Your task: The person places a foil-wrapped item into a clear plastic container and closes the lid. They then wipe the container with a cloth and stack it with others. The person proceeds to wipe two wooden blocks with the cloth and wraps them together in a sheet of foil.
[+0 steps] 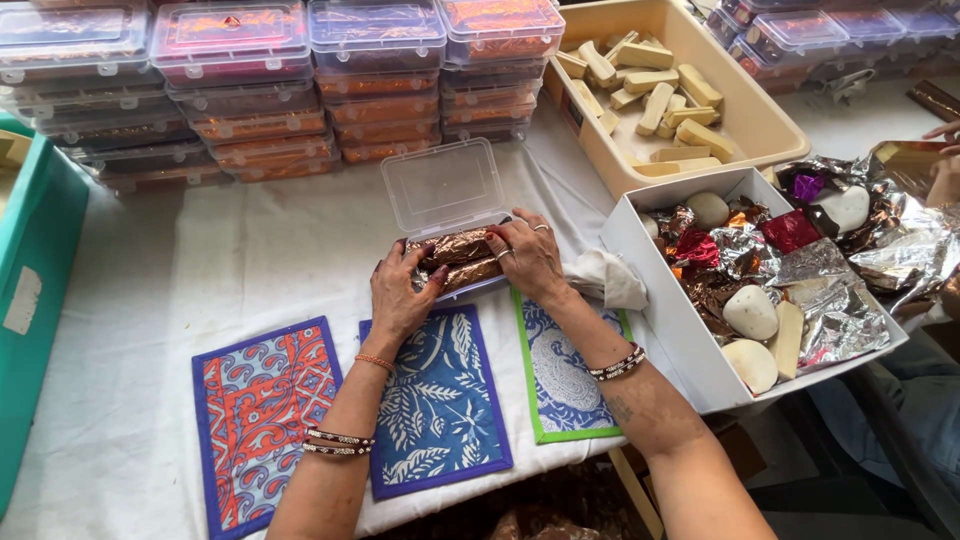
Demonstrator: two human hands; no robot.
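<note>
A small clear plastic box (445, 190) lies open on the white cloth, its lid tipped back. Inside are copper foil-wrapped bars (457, 257). My left hand (400, 290) presses the bars at their left end and my right hand (530, 255) holds their right end, fingers curled over the foil. Both wrists wear bangles, and the right hand has rings.
Stacks of filled clear boxes (300, 90) line the back. A beige tub of tan bars (660, 90) and a white carton (650, 290) of foil scraps and pale pieces sit right. Three patterned mats (440, 400) lie near me. A teal crate (40, 260) stands left. Another person's hand (945, 150) shows far right.
</note>
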